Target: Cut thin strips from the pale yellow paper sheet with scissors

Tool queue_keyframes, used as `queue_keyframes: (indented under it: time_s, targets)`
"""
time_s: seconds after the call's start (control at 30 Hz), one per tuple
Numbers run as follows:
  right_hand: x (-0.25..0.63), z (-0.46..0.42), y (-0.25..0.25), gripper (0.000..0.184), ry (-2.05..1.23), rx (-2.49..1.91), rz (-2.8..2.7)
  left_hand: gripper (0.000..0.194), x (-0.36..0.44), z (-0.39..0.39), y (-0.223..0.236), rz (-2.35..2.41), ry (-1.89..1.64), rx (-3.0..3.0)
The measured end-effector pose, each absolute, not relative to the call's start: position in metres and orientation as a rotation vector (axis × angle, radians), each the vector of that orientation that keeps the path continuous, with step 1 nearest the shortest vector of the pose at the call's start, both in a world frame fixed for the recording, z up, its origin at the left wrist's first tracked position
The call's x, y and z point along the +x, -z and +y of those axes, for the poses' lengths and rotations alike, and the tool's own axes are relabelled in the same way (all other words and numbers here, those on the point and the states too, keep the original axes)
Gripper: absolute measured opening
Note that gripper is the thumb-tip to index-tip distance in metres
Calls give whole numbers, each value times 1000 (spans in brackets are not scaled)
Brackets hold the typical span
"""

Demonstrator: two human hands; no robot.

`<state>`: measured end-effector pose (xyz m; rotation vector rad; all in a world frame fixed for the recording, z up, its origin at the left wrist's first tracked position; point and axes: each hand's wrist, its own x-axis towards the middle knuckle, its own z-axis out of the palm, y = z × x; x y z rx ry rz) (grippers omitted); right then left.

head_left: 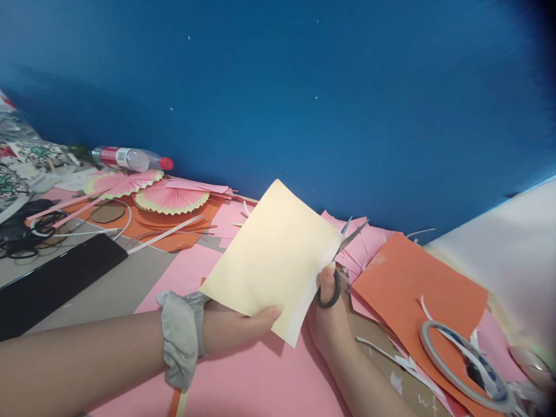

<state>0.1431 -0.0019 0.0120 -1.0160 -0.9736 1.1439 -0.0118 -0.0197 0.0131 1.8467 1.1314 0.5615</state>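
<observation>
A pale yellow sheet of paper [269, 255] is held up in front of me, tilted, with a white strip along its right edge. My left hand [243, 324] grips its lower edge, thumb on top and the other fingers hidden beneath. At the sheet's right side my right hand [328, 313] holds scissors [328, 292], the thumb through a dark handle loop. Their blades point up and to the right and stand apart close to the paper's right corner; whether they touch it I cannot tell. Under both hands lies a large pink sheet [269, 388].
Pink-and-yellow pleated paper fans [171, 198] and a plastic bottle [130, 158] lie back left. A black phone-like slab [61, 278] rests at left. On the right are orange paper [425, 278] and a roll of tape [428, 341]. A blue wall [278, 87] rises behind.
</observation>
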Motion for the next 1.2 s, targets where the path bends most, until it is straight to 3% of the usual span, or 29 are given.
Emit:
queue_keyframes:
  time_s: [0.53,1.2]
  targets:
    - [144,-3,-9,43,-1184,-992,-911,52,-11,-18,-6,1105,-596,1875]
    - [142,-3,-11,52,-1158,-983,-920,48,-10,-17,-1,1082,-650,1872]
